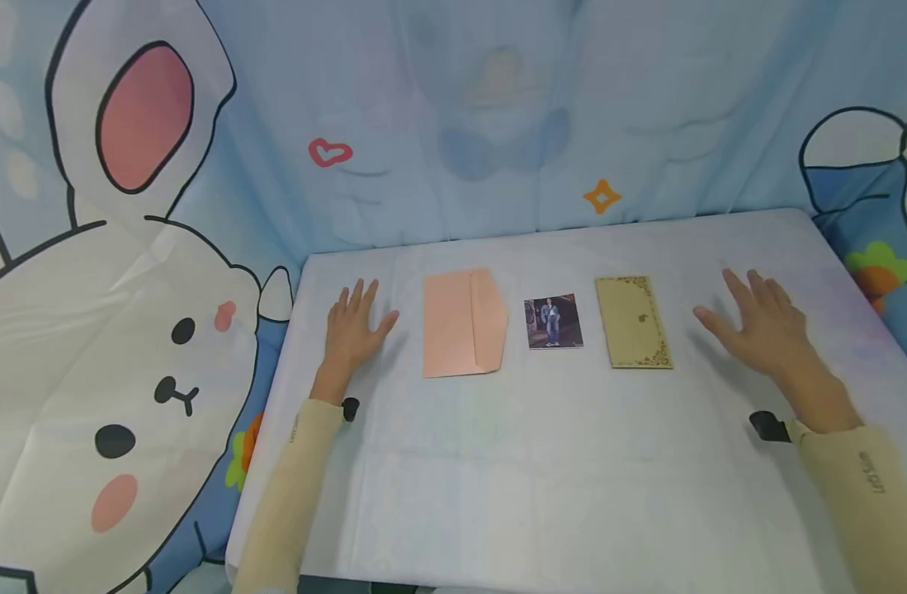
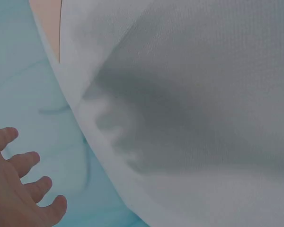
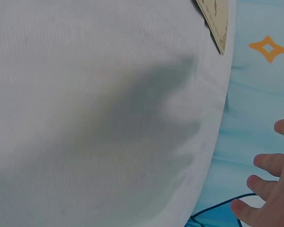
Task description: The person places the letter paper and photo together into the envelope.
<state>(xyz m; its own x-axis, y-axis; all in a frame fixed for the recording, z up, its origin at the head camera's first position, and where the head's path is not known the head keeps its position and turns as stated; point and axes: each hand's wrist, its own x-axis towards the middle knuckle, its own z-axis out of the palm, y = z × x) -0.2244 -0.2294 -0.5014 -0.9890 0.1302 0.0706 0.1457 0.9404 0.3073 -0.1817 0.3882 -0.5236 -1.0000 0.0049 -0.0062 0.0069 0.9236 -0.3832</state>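
My left hand (image 1: 351, 332) hovers over the left part of the white table, fingers spread, holding nothing. Nearest to it lies a pink envelope (image 1: 449, 325) with its flap (image 1: 488, 320) pointing right. A small photo (image 1: 553, 322) of a standing person lies in the middle. Right of the photo is a gold card (image 1: 635, 322) with ornate corners. My right hand (image 1: 767, 328) hovers to the card's right, fingers spread and holding nothing. In the left wrist view a corner of the envelope (image 2: 51, 23) shows at the top; the right wrist view shows a corner of the card (image 3: 217, 21).
A white cloth covers the table (image 1: 542, 470). Behind it hangs a blue curtain (image 1: 460, 124) with cartoon prints, and a large printed rabbit (image 1: 141, 330) fills the left side. Both hands cast shadows on the cloth.
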